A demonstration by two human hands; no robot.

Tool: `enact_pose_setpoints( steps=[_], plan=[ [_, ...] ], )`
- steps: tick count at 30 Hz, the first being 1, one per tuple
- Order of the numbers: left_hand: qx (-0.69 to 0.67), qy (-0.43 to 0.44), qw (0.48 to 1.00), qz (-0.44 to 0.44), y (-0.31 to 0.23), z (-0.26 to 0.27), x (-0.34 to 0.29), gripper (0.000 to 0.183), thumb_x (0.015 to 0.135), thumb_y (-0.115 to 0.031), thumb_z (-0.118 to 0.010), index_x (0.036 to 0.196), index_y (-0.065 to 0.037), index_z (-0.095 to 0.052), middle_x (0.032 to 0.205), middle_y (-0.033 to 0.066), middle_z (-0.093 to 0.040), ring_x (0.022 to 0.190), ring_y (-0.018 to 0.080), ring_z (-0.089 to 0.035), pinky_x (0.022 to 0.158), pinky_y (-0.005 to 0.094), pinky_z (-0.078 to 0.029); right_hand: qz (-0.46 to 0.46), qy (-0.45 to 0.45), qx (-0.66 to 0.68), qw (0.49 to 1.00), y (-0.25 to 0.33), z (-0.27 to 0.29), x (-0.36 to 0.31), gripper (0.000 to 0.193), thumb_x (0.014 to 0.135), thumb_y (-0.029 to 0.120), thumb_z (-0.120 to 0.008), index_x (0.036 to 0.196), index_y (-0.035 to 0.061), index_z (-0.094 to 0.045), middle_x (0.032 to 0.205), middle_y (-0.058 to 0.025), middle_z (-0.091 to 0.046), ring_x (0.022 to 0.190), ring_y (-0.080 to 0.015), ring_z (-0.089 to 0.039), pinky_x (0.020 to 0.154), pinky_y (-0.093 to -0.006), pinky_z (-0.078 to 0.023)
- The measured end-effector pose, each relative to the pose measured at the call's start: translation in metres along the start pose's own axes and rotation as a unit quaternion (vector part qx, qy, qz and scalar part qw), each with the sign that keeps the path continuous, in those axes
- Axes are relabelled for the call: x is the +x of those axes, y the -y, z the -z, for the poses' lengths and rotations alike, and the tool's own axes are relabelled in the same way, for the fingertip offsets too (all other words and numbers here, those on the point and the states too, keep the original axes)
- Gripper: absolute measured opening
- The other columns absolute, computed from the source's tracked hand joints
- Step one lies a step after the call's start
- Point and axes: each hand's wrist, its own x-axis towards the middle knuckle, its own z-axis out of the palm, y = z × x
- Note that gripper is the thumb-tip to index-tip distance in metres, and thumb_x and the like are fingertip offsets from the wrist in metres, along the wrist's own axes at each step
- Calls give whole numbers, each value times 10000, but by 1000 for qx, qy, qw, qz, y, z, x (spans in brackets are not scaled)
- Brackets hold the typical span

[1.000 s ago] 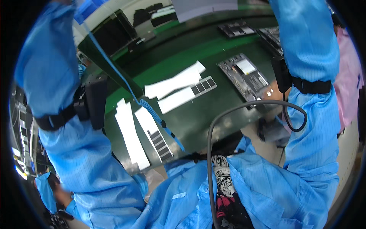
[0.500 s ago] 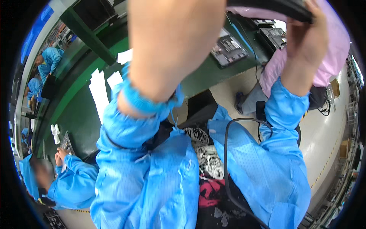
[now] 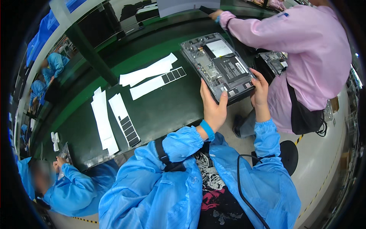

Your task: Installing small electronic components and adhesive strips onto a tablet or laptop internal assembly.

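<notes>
An opened tablet-like device (image 3: 219, 63), its dark battery, circuit board and a white label exposed, is between my two hands over the right part of the green bench. My left hand (image 3: 214, 108) grips its near left edge, with the thumb on top by the corner. At the near right corner, my right hand (image 3: 260, 88) closes around the edge, its fingers partly hidden beneath. Left of the device lies a white strip of black rectangular stickers (image 3: 158, 82). A second sticker strip (image 3: 125, 120) lies farther left.
White paper strips (image 3: 101, 122) lie on the green bench (image 3: 164, 110). A person in pink (image 3: 289, 34) stands at the right, reaching across the bench with a dark object, near another opened device (image 3: 273, 61). A co-worker in blue (image 3: 72, 187) sits at lower left.
Both my hands have come down from close before the camera, and both now hold the opened device. The person in pink has shifted into fuller view, arm stretched across the bench.
</notes>
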Motion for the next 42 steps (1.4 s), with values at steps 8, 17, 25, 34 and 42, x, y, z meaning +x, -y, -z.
enact_pose_setpoints(
  steps=[8,17,25,34,42],
  plan=[
    [59,-20,998,4,42,-21,30,770,929,-185,-534,1458,96,-49,1488,311,-133,1367,436,-250,1126,419,-245,23,6,-105,994,-50,23,45,371,838,7,-528,1197,-54,-598,1089,-97,-642,963,-127,-577,867,-235,-424],
    [110,25,988,106,61,-27,32,789,933,-260,-529,1442,123,-64,1494,350,-129,1372,493,-214,1134,428,-239,8,-65,-99,993,-89,42,40,347,840,-5,-480,1157,-47,-612,1112,-105,-636,997,-131,-568,891,-234,-413],
    [156,39,980,117,65,-25,50,805,926,-275,-562,1416,170,-102,1494,379,-90,1401,494,-143,1158,426,-184,4,-57,-177,983,-89,43,52,358,830,-5,-467,1156,-28,-615,1107,-105,-626,1016,-145,-558,915,-242,-392],
    [160,-19,977,138,59,-37,73,723,902,-109,-531,1418,169,-108,1505,361,-84,1424,475,-64,1179,449,-105,-21,-70,-157,985,-86,39,47,300,813,-33,-497,1081,-39,-632,1095,-102,-635,1026,-158,-564,931,-258,-391],
    [57,-19,998,30,39,-18,79,656,915,-77,-518,1438,122,-174,1507,277,-241,1413,385,-236,1161,383,-197,42,-53,-201,977,-38,21,41,224,867,1,-565,1077,-49,-626,1065,-100,-639,1006,-148,-571,901,-256,-409]
  ],
)
